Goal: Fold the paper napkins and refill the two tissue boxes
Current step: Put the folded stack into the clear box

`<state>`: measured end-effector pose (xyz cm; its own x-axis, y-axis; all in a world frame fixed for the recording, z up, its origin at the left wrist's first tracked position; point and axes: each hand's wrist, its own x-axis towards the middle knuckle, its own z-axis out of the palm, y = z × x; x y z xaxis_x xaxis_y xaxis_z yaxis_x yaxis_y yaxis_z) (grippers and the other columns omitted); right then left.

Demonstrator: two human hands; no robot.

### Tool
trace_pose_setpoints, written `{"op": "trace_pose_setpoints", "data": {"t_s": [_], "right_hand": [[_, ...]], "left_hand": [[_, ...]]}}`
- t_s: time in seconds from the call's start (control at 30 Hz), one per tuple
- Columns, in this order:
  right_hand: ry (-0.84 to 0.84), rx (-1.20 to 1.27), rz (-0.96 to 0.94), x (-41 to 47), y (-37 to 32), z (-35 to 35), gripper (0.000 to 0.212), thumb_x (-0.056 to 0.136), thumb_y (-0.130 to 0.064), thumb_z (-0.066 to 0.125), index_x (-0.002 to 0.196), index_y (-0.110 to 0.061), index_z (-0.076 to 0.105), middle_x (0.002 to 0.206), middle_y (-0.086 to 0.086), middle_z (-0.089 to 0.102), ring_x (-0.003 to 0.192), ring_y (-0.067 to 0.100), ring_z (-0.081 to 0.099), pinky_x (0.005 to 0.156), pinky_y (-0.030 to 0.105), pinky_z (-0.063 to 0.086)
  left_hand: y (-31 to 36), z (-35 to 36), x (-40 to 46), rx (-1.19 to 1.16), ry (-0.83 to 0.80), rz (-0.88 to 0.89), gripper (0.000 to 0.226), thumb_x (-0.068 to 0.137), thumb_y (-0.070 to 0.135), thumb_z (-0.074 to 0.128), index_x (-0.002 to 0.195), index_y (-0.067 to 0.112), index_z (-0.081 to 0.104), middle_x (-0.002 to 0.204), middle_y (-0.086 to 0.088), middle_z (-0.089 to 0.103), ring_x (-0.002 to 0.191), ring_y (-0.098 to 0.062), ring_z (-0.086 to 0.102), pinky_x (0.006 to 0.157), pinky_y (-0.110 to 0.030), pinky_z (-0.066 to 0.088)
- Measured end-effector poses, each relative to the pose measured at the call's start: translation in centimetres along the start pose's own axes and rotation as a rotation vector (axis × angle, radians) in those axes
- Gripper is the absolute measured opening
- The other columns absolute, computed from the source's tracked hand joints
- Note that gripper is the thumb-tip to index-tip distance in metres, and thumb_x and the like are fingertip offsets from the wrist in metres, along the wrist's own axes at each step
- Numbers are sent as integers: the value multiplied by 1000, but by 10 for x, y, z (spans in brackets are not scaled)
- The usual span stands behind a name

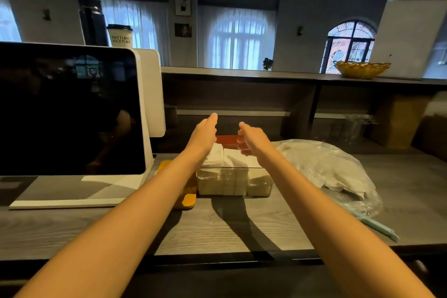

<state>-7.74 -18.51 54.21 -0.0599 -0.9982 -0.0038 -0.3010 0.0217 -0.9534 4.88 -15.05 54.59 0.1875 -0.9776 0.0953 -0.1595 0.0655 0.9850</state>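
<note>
Clear tissue box (233, 182) — counter edge (217, 253) near.

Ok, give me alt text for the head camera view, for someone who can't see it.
Two bare arms reach over a grey wooden counter; the left hand and right hand hover above a clear tissue box packed with white napkins. A dark point-of-sale screen stands to the left, a crumpled plastic bag to the right.
</note>
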Motion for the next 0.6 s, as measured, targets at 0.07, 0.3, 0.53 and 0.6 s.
{"op": "trace_pose_setpoints", "data": {"t_s": [0.07,0.3,0.53,0.6], "right_hand": [[86,143,-109,-15,-6,-10,35,105,-36,41,116,-11,64,113,11,69,97,23,66,94,41,54],[267,358,-353,-74,8,-73,22,104,-26,47,96,-20,66,93,-1,71,88,14,69,58,17,54],[423,315,-269,-90,65,-145,26,103,-23,43,99,-14,67,91,3,71,86,17,68,70,25,55],[444,291,-191,-85,86,-163,29,102,-22,42,100,-10,68,91,6,71,87,21,67,71,30,55]], "left_hand": [[9,8,-11,-21,17,90,51,108,47,29,145,17,47,145,-5,51,132,-25,50,98,-38,38],[24,74,-72,-200,-88,246,34,108,37,34,123,19,59,121,2,61,115,-19,60,92,-36,53],[-2,155,-102,-254,-215,220,27,109,34,34,113,22,57,120,-2,63,114,-20,62,99,-37,52],[-16,172,-100,-242,-247,198,26,109,36,34,106,27,59,118,-2,63,113,-20,61,99,-38,51]]}}
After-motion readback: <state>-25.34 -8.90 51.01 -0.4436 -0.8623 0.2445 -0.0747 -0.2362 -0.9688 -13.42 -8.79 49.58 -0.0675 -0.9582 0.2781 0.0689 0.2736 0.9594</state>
